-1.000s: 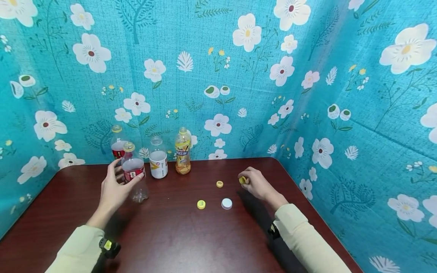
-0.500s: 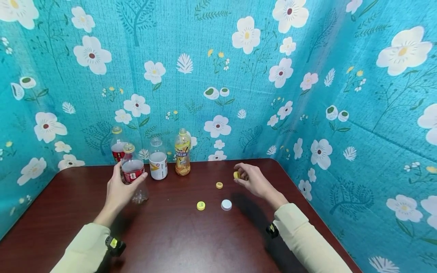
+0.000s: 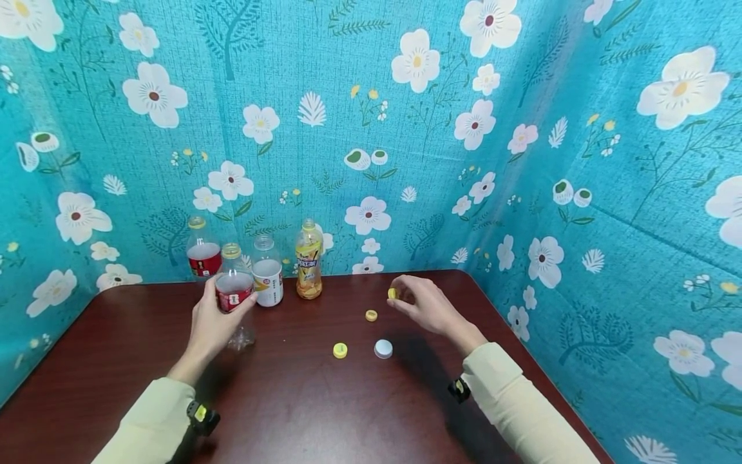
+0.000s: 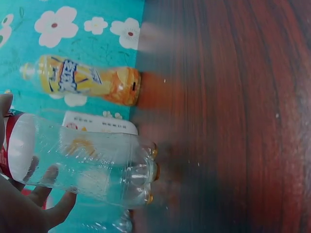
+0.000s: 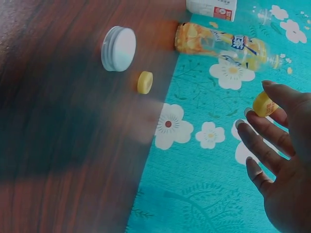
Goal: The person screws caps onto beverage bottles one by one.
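Note:
My left hand (image 3: 211, 322) grips a clear plastic bottle (image 3: 232, 264) with a red label around its middle; its mouth has no cap. In the left wrist view the clear lower part of this bottle (image 4: 92, 165) shows beyond my fingers. My right hand (image 3: 426, 303) is raised over the right side of the table and pinches a yellow bottle cap (image 5: 264, 104) between thumb and fingertips. On the table to its left lie a small yellow cap (image 3: 371, 315), a white cap (image 3: 383, 348) and a brighter yellow cap (image 3: 339, 350).
Uncapped bottles stand along the back: a red-labelled bottle (image 3: 203, 254), a white-labelled bottle (image 3: 268, 280) and a yellow-labelled bottle (image 3: 309, 261). A blue flowered cloth (image 3: 324, 129) hangs behind and to the right of the dark wooden table (image 3: 301, 412).
My left hand has shifted right with the red-labelled bottle, away from the one behind. My right hand has moved left and slightly up with the yellow cap, turning it.

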A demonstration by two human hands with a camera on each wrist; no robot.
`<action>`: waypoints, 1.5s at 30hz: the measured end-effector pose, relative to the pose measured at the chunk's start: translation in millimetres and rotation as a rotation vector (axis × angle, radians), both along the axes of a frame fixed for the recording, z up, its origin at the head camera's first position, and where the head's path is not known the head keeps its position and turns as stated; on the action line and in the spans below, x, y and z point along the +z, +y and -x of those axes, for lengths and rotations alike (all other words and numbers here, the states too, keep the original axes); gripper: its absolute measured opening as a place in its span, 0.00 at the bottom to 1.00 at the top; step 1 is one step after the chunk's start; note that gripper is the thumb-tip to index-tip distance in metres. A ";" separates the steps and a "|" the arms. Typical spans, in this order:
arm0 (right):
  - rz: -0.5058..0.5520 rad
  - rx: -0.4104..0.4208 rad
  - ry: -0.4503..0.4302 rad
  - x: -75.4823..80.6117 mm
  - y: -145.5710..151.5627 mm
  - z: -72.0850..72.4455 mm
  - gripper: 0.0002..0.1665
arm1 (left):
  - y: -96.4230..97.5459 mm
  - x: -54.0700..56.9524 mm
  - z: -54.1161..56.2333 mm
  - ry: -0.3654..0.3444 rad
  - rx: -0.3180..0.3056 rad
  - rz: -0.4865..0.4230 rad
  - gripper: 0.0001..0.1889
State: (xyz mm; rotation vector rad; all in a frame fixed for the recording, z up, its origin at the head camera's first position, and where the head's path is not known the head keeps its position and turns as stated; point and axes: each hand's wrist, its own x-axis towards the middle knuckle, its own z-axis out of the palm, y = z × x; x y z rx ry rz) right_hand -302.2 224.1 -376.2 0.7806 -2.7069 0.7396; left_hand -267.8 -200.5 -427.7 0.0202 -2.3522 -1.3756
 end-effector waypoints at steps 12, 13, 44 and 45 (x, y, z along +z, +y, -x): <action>-0.034 0.074 0.055 18.5 -16.0 -4.3 0.14 | 36.0 11.9 -7.6 -0.010 -0.109 0.066 0.51; -0.025 0.094 0.054 20.7 -18.4 -4.4 0.13 | 39.0 12.4 -8.4 -0.017 -0.114 0.068 0.51; 0.086 0.328 -0.039 61.3 -66.6 -15.0 0.15 | 95.3 -1.4 -21.9 0.064 -0.353 0.134 0.38; 0.086 0.337 -0.035 61.6 -66.8 -14.6 0.15 | 96.3 -1.9 -22.2 0.060 -0.355 0.137 0.39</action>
